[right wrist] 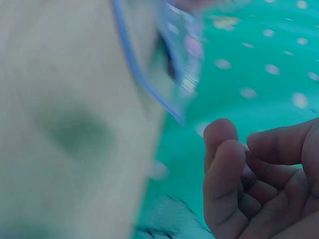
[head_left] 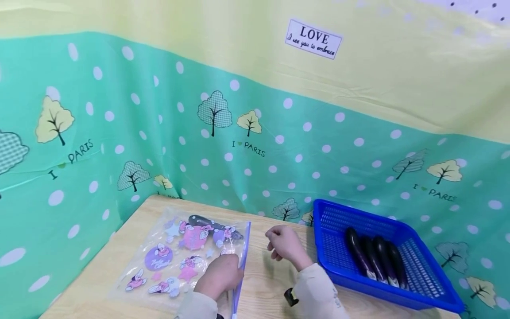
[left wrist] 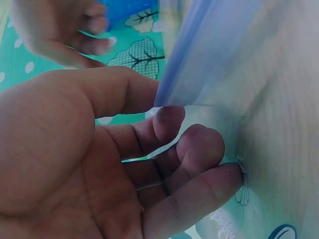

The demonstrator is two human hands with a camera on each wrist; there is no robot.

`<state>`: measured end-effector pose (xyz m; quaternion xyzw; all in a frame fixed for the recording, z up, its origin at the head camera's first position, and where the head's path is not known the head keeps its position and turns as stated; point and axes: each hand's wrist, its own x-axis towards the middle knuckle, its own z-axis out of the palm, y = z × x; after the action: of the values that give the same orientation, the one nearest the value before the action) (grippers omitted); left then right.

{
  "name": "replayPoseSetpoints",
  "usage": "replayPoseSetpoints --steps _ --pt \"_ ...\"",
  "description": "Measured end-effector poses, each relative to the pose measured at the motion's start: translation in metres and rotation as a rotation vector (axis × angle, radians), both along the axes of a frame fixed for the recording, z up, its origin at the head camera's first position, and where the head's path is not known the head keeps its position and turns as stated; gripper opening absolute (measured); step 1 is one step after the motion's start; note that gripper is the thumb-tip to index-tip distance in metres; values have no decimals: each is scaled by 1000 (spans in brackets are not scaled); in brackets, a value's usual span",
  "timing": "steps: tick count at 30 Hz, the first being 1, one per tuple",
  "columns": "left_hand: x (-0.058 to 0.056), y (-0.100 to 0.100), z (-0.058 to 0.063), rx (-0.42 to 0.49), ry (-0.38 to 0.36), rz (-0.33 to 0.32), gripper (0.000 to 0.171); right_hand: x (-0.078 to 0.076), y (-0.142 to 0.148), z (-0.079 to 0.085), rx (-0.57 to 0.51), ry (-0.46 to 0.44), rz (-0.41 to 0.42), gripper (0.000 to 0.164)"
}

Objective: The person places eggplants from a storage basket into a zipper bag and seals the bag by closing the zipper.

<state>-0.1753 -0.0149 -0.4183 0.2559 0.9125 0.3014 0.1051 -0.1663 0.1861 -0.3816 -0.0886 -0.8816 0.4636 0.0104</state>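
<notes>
Your left hand (head_left: 222, 275) pinched the bag (head_left: 179, 262) by its zip edge (head_left: 245, 243), your right hand (head_left: 287, 244) hung loosely curled, over the tabletop (head_left: 271, 292) gap before the basket (head_left: 331, 241)

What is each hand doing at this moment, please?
Left hand: closed, pinching the edge of the printed plastic bag.
Right hand: open, fingers loosely curled, holding nothing.
</notes>
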Motion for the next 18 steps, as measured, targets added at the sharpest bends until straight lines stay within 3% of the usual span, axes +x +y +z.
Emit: replayPoseSetpoints --steps 5,8,12,18 --pt "0 -1 0 6 21 -16 14 12 36 39 75 44 -67 23" --pt "1 -2 0 1 25 -29 10 19 65 52 145 41 -93 23" --pt "0 -4 -2 -21 46 -26 8 26 104 58 289 -15 -74 26" --pt "1 0 -3 -16 20 -26 10 34 155 64 642 -130 47 24"
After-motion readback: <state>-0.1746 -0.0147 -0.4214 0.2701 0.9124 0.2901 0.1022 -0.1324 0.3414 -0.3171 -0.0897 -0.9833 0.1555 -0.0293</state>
